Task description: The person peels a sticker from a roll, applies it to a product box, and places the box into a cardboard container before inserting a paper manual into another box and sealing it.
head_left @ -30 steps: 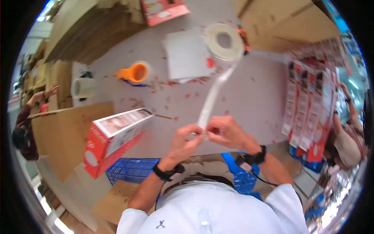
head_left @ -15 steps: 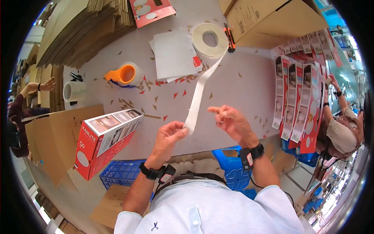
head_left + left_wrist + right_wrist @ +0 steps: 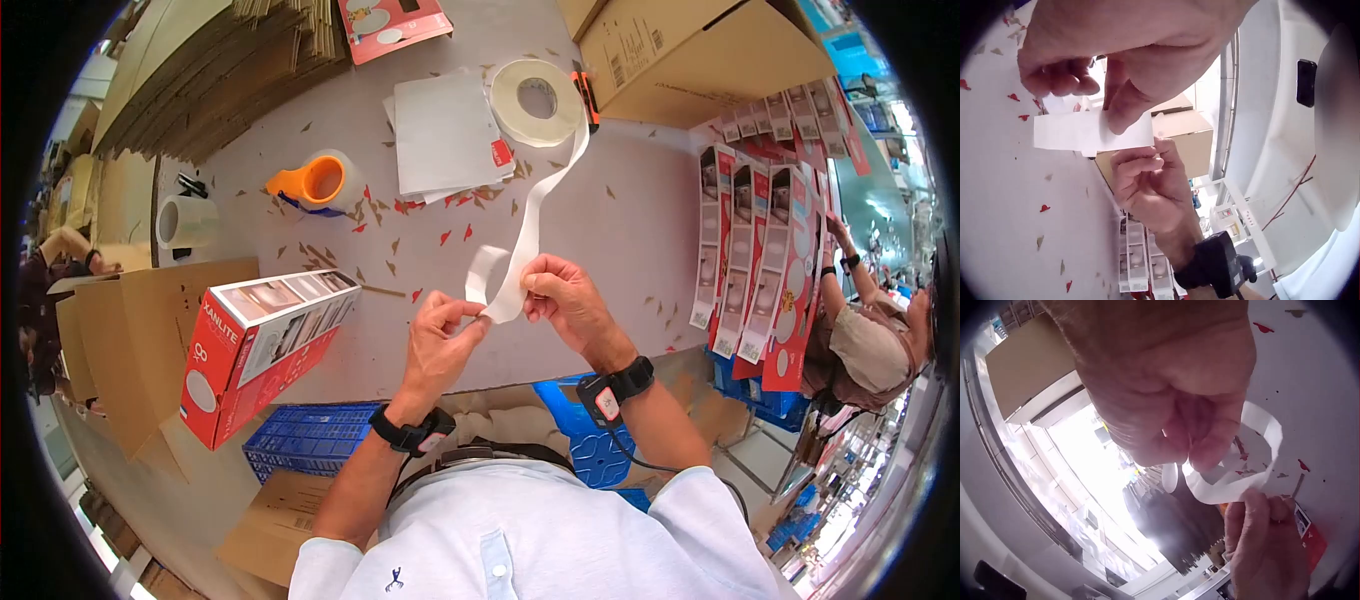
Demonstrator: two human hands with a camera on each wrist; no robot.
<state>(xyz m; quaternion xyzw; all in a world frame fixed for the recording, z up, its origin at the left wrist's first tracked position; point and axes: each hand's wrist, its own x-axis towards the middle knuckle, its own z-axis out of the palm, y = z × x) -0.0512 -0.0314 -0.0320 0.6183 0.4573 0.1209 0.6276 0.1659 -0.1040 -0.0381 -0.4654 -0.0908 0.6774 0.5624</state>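
A strip of white tape (image 3: 533, 215) runs from a large white roll (image 3: 510, 115) on the table down to both hands. My left hand (image 3: 440, 345) pinches the strip between thumb and fingers, and the free end (image 3: 486, 266) curls up beyond it. Close beside it, my right hand (image 3: 572, 308) pinches the same strip at its right edge. Between the hands the strip bends in a loop, seen in the right wrist view as a white band (image 3: 1222, 490). From the left wrist, the tape (image 3: 1066, 131) lies flat under the thumb.
A red and white box (image 3: 265, 345) stands at the table's left edge. Paper sheets (image 3: 445, 135), an orange tape dispenser (image 3: 290, 184) and a cutter (image 3: 592, 110) lie farther back. Printed boxes (image 3: 745, 265) stand at right, a brown carton (image 3: 700, 60) behind. Paper scraps litter the table.
My right hand, apart from the strip half a second ago, has moved left and now pinches it. The strip's end, which hung at the left hand, now curls upward beyond its fingers.
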